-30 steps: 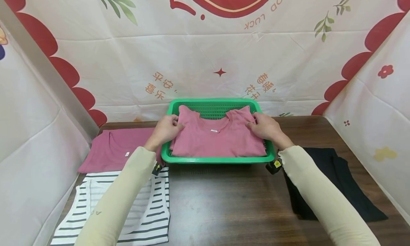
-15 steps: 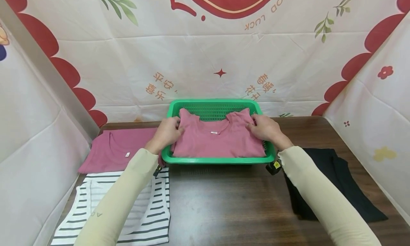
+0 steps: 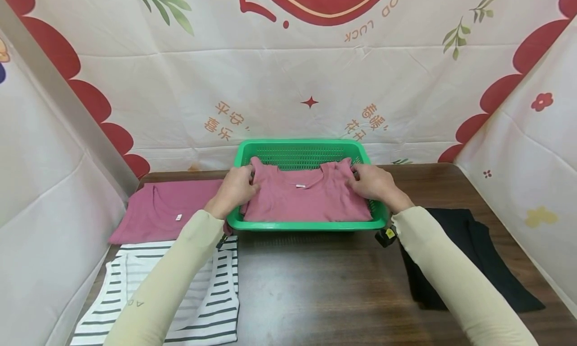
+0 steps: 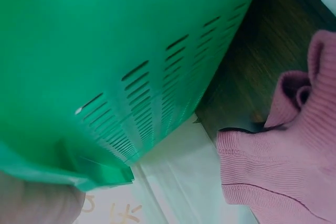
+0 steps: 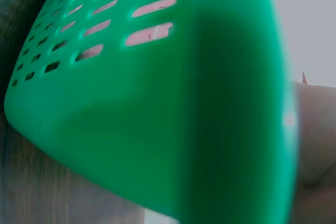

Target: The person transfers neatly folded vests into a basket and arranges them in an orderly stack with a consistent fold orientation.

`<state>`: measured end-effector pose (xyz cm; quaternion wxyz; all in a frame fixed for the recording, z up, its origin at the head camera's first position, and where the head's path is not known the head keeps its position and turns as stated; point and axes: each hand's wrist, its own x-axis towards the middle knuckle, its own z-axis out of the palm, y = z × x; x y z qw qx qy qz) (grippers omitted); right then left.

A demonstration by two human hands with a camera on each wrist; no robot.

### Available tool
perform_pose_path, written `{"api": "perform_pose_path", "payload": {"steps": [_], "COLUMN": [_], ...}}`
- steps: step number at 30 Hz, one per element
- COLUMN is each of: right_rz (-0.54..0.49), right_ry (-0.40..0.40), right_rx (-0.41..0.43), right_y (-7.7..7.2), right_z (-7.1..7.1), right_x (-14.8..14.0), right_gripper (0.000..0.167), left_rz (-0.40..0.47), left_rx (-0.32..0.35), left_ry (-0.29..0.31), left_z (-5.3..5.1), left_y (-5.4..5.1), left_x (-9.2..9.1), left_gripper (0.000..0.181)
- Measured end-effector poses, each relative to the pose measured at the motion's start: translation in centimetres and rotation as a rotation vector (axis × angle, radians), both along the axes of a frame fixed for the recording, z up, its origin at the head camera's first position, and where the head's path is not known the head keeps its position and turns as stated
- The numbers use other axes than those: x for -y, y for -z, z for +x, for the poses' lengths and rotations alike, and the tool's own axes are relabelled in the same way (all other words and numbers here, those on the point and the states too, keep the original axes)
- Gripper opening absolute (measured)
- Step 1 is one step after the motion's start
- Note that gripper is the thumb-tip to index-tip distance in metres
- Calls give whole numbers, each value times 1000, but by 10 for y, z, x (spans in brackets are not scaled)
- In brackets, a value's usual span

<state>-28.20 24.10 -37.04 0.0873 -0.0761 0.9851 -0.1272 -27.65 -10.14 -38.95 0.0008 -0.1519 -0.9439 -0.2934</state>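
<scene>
Across the dark wooden surface (image 3: pixel 311 286), working in front of a pale backdrop (image 3: pixel 311 75) bordered with red scallops. Reaching forward with both hands, holding them well apart at either side of a folded pink shirt (image 3: pixel 311 206) inside a green basket (image 3: pixel 306 226). Judging by the head view, pinching one side edge with the left hand (image 3: pixel 235 191) and the other with the right hand (image 3: pixel 374 181); hiding most fingertips behind green walls in both wrist views. Compared with a second ago, bringing the shirt's shoulders lower and baring more of the slotted back wall, while barely shifting the basket. Probably settling and smoothing, then, rather than lifting out. Around this, passing the left sleeve (image 3: pixel 167 278) over a striped top (image 3: pixel 221 301) and close by a purplish shirt (image 3: pixel 169 201); being unable to tell touching from apart between that shirt and the basket. Passing the right sleeve (image 3: pixel 455 271) over part of a black garment (image 3: pixel 482 246), so covering some of its outline. Working over the raised rim at both ends, likely having little finger room beside the cloth, and perhaps risking brushing the striped top out of line.
</scene>
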Motion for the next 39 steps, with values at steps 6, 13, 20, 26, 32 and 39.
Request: {"api": "perform_pose_path", "payload": {"steps": [6, 13, 20, 26, 32, 39], "right_rz": [51, 91, 116, 154, 203, 284], "right_ry": [-22, -37, -74, -106, -144, -228], "right_rx": [-8, -17, -57, -94, -104, -129], "right_y": [1, 3, 7, 11, 13, 17], "right_z": [1, 3, 5, 5, 4, 5], "right_x": [2, 2, 1, 2, 1, 0], "right_gripper": [27, 33, 56, 61, 69, 43], "left_rz": [-27, -71, -124, -192, -224, -187], "left_rx": [9, -11, -30, -6, -15, -104], "left_ry": [-16, -8, 34, 63, 90, 119], "left_z": [2, 3, 4, 7, 10, 11], "left_y": [-1, -1, -4, -3, -1, 3], "left_x": [-1, -2, -3, -4, -4, -3], "left_gripper": [14, 14, 12, 4, 14, 33]}}
